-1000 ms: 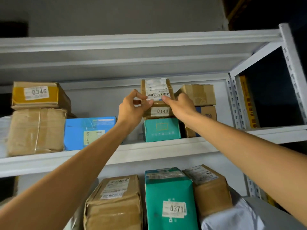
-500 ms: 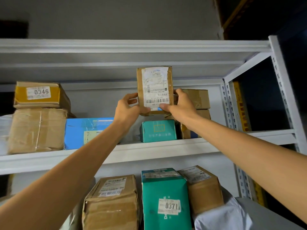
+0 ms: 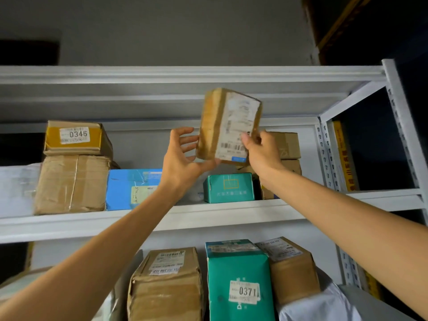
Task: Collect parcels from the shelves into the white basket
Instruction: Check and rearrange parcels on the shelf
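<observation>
Nearest, low down, we see a brown box (image 3: 165, 286), a teal box marked 0371 (image 3: 238, 281) and a second brown box (image 3: 291, 269) side by side. The shelf (image 3: 231, 214) above carries a small teal box (image 3: 229, 187), a blue box (image 3: 129, 188) and box 0346 (image 3: 76, 137), which is stacked on a large brown box (image 3: 71, 184). The right hand (image 3: 261, 154) grips the parcel (image 3: 228, 126), which is tilted in the air before that shelf. The left hand (image 3: 183, 161) is spread wide, thumb at the parcel's lower edge. The parcel is brown and taped, with a white barcode label (print blurred).

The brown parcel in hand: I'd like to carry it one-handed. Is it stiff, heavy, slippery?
Probably stiff: the brown parcel shows square edges while tilted. Likely light: the right hand holds it up by a lower corner. Its taped side looks smooth, so it may be slippery.
</observation>
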A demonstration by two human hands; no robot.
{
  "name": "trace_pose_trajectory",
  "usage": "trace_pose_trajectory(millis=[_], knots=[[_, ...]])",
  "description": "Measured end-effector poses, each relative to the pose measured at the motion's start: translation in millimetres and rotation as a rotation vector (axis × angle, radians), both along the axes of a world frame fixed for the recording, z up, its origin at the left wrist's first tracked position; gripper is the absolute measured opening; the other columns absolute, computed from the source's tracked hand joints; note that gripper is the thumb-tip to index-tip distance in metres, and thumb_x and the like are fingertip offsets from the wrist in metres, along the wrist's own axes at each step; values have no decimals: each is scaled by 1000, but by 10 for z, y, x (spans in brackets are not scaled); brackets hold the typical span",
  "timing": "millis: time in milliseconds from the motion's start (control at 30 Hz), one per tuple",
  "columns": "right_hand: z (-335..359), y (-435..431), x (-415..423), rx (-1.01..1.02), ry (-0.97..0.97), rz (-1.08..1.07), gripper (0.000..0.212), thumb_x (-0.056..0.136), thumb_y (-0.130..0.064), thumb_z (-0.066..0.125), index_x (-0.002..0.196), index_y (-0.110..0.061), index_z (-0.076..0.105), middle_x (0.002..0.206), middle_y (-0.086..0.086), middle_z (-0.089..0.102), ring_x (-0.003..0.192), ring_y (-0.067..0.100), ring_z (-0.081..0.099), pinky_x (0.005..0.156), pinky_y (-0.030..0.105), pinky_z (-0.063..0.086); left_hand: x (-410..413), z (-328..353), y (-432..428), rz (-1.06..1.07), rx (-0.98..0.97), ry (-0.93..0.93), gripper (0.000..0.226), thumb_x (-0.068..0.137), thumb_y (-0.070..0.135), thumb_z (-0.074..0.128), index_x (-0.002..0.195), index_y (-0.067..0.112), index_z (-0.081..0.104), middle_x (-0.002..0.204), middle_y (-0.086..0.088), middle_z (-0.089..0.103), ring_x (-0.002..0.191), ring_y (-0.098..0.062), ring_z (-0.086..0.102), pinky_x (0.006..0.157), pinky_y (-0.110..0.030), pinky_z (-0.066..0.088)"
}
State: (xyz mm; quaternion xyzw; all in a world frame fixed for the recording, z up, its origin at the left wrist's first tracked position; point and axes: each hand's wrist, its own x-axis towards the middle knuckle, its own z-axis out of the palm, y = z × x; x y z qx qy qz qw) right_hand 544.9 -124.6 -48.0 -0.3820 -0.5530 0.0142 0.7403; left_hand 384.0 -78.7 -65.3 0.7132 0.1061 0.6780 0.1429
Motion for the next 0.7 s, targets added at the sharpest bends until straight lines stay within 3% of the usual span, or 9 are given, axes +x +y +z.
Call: trace_pose_trajectory(millis=[100,233,333,400,500,600,700], knots=[[21,21,15,-66,196,71,19,99,-34,50,87,-20,48,95,0,63,85,12,63,70,25,52,34,-103,-97,166,147,80,71,65,23,87,126,28,52,119,10,58,109,-2,56,85,-12,46],[0,-21,-32,-76,219,143,20,97,-33,55,102,-14,57,87,-3,66,74,5,62,60,20,48,26,-153,-122,264,217,58,69,68,21,86,129,25,53,119,6,55,110,-6,55,88,-14,47],[-16,-109,-94,-12,121,214,13,97,-26,55,100,-23,68,100,-3,72,83,7,66,72,19,52,-27,-78,-124,188,112,-77,62,72,16,82,128,22,56,120,3,58,106,-7,60,82,-15,54],[-20,-181,-127,66,-10,280,19,94,-31,58,108,-26,70,102,-6,73,90,7,68,76,17,52,-95,-2,-84,149,-20,-147,53,76,27,80,124,19,61,114,2,65,94,-9,67,79,-21,57],[1,-194,-132,165,-351,-31,37,81,-47,66,112,-27,70,106,-1,59,100,10,58,90,26,47,-163,56,-35,73,-143,-173,40,81,44,72,110,16,69,99,-1,72,83,-15,70,84,-38,58],[17,-183,-173,216,-404,-189,34,83,-45,68,109,-23,69,103,1,53,97,12,53,88,29,47,-183,77,-76,42,-188,-187,25,85,50,65,93,27,70,92,3,73,91,-17,67,85,-33,54],[18,-174,-251,136,-312,-108,32,86,-45,63,106,-20,70,101,-2,66,94,10,61,85,37,54,-250,95,-122,55,-174,-153,19,87,48,62,91,30,67,88,10,71,83,-2,65,74,-18,50]])
